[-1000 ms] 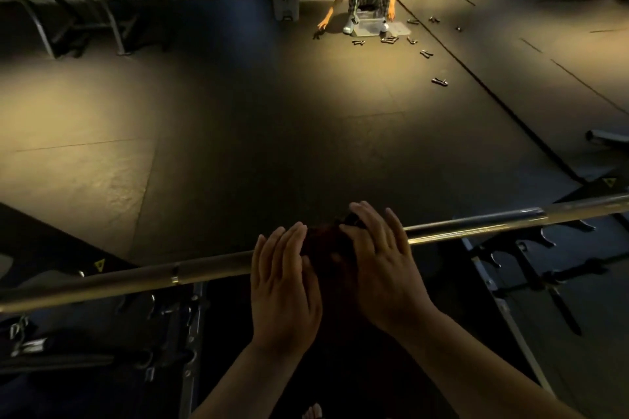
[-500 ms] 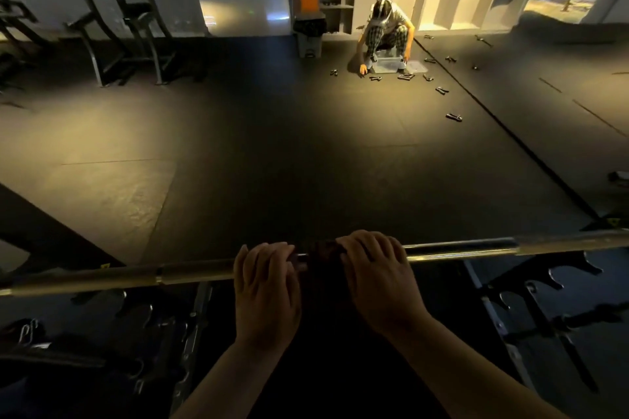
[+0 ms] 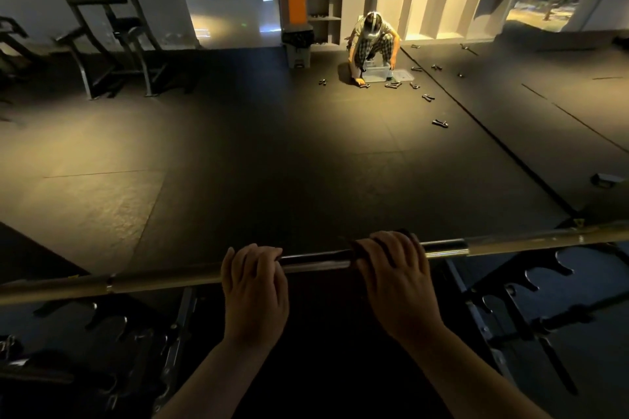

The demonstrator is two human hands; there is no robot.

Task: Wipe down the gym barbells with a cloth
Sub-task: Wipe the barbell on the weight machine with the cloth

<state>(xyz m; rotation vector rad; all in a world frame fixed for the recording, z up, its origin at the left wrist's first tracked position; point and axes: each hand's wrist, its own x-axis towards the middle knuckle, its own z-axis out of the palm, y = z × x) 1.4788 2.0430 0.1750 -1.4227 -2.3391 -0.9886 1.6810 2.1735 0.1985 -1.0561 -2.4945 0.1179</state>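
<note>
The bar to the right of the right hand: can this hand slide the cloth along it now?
Probably yes. The right hand holds the cloth round the bar, and that stretch of bar looks bare up to the picture's edge.

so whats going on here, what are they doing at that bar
A person is wiping a long barbell at a dark rack. The right hand grips what looks like a dark cloth wrapped round the bar. The left hand grips the bare bar beside it, with a stretch of bar showing between them. Farther off, another person crouches over a clear bin, with small dark pieces scattered on the floor.
</note>
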